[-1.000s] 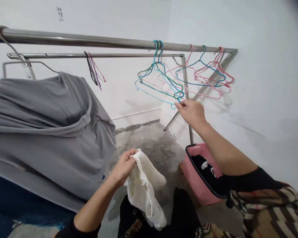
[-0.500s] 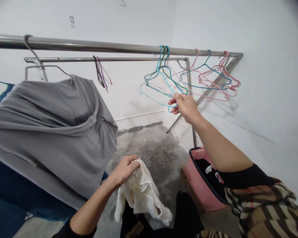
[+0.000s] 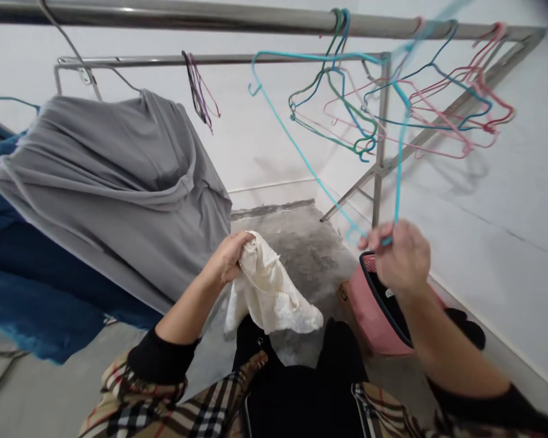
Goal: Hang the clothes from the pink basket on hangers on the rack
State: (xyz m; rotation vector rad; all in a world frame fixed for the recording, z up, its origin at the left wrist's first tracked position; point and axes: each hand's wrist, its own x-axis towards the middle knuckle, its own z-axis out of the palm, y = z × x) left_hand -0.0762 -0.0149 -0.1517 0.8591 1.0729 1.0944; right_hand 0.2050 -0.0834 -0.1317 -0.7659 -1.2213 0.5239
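A cream-white garment (image 3: 274,289) hangs bunched from my left hand (image 3: 232,255), whose fingers are closed on its top edge. Its exact kind is hard to make out in the folds. My right hand (image 3: 402,255) grips one lower corner of a light blue clothes hanger (image 3: 301,151). That hanger is off the rail and tilted, its hook blurred at the upper right. Behind it, green and blue hangers (image 3: 333,76) hang on the thick metal rail (image 3: 265,19).
Pink and dark blue hangers (image 3: 461,131) hang further right on the rail. A grey garment (image 3: 132,176) and a dark blue one (image 3: 50,274) hang at left. Below right stands a pink basket (image 3: 383,328) with dark items. Thin hangers (image 3: 198,91) hang on the rear bar.
My right hand has taken the light blue hanger off the rail and drawn it down and to the right. My left hand still holds the white garment, and the view has shifted.
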